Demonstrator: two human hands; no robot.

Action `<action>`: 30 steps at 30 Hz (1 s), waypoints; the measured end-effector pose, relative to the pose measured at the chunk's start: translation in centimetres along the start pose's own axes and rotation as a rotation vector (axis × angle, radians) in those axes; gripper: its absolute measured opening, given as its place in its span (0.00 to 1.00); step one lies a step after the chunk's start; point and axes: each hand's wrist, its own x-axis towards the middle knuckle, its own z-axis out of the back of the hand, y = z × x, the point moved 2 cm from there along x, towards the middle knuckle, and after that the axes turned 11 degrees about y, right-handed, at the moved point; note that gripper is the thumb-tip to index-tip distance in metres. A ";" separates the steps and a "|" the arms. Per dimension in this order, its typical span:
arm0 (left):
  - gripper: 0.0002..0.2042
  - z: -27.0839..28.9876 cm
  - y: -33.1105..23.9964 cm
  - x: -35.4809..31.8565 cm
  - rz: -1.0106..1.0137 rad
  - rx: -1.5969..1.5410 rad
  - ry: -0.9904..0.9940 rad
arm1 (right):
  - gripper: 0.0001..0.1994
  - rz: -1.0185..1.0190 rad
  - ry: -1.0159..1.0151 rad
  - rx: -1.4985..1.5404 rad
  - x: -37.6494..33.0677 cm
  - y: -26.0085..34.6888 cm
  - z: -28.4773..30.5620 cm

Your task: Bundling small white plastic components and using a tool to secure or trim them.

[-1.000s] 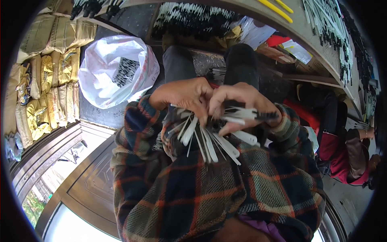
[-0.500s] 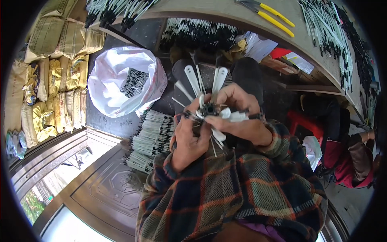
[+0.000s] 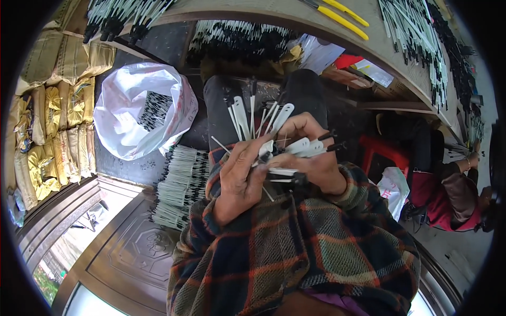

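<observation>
Brown wrapped packages (image 3: 58,105) stood stacked along the left side of the room, above a dark panelled door (image 3: 142,242) that curved toward the lower edge of my view. From my remote seat I saw a table (image 3: 379,50) sweep across the top and down the right, carrying yellow-handled pliers (image 3: 342,21) and a spread of pale, black-tipped strips (image 3: 416,47).

Both hands met in front of the plaid jacket (image 3: 253,253), near the knees. Between them I had the loose bundle (image 3: 266,150) of white and black strips, fanning out like spokes, some pointing toward the knees, others to the right. I saw the left hand (image 3: 240,174) curled around its left side, the fingers bent in and pressed against the strips. The right hand (image 3: 316,163) gripped the other side, forefinger arched over, thumb pinching toward the middle; more strips stuck out across it. I could not tell exactly which piece each fingertip touched.

To the left I made out a white bag (image 3: 121,142) with its mouth wide and strips inside, and just below it a pile of stacked strips (image 3: 182,181). On the right, near a red stool (image 3: 382,152), I saw another person (image 3: 440,197) in dark red.
</observation>
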 end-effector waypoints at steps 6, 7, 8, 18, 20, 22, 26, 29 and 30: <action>0.21 0.7 1.3 -0.3 0.023 -0.228 -0.013 | 0.26 -0.093 0.316 0.372 0.1 0.6 1.6; 0.21 1.2 1.8 -0.4 0.122 -0.433 0.015 | 0.26 -0.095 0.429 0.469 0.0 0.5 2.1; 0.20 1.8 1.8 -0.2 0.115 -0.513 0.054 | 0.18 -0.111 0.425 0.554 -0.2 0.1 2.1; 0.21 1.6 2.1 -0.7 -0.146 -0.440 0.161 | 0.07 0.208 0.293 -0.362 -1.1 -2.0 -0.9; 0.21 1.3 1.3 -0.8 -0.159 -0.417 0.143 | 0.07 0.223 0.237 -0.278 -1.4 -2.6 -1.2; 0.21 0.7 0.9 -0.9 -0.090 -0.352 0.063 | 0.08 0.238 0.202 -0.292 -1.7 -3.2 -1.1; 0.17 0.5 0.5 -1.2 -0.059 -0.343 0.011 | 0.10 0.267 0.213 -0.305 -1.1 -3.5 -1.0; 0.16 0.4 0.4 -0.7 -0.101 -0.362 0.033 | 0.10 0.084 0.293 -0.222 -0.4 -4.1 0.3; 0.16 0.5 0.6 -0.8 -0.098 -0.351 0.025 | 0.10 0.091 0.303 -0.215 -0.1 -4.5 0.4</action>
